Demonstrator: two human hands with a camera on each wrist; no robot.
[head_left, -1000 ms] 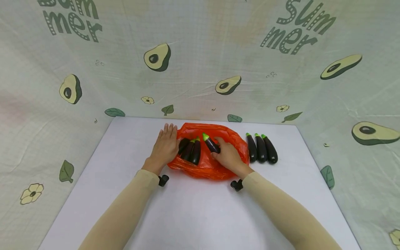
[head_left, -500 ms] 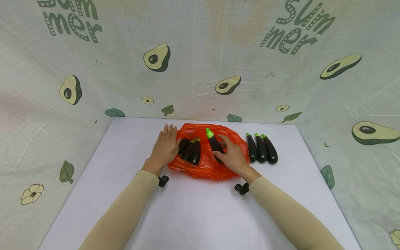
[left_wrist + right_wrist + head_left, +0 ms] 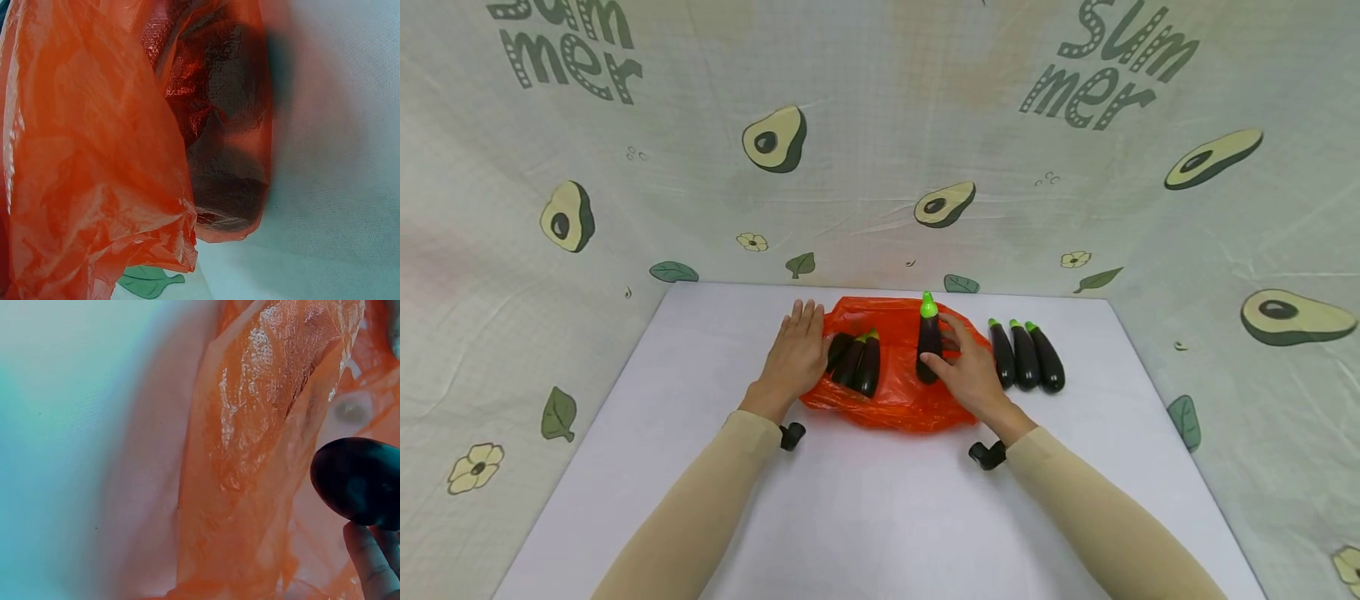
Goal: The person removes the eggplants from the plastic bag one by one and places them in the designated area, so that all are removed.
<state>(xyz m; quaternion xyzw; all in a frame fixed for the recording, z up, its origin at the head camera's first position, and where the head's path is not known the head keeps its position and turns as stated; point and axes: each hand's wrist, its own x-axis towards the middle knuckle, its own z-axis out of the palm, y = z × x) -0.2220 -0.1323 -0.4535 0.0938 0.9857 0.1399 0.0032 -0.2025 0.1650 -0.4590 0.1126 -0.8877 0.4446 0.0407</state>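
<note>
In the head view my right hand (image 3: 968,372) grips a dark eggplant (image 3: 929,342) with a green stem end, held upright over the right part of an open red plastic bag (image 3: 897,408). Its rounded end (image 3: 356,478) shows in the right wrist view, with fingertips (image 3: 370,559) against it. My left hand (image 3: 793,352) lies with straight fingers along the bag's left edge. Several eggplants (image 3: 868,367) lie inside the bag beside that hand. The left wrist view shows the red bag (image 3: 94,156) with dark shapes behind its film; the hand is not visible there.
Three eggplants (image 3: 1027,358) lie side by side on the white table (image 3: 872,517), just right of the bag. A cloth (image 3: 865,100) printed with avocados and leaves hangs behind the table and along both sides.
My right hand has moved right with the eggplant, which has turned from slanting left to upright and stands farther from the other eggplants in the bag. My left hand has stayed in place.
</note>
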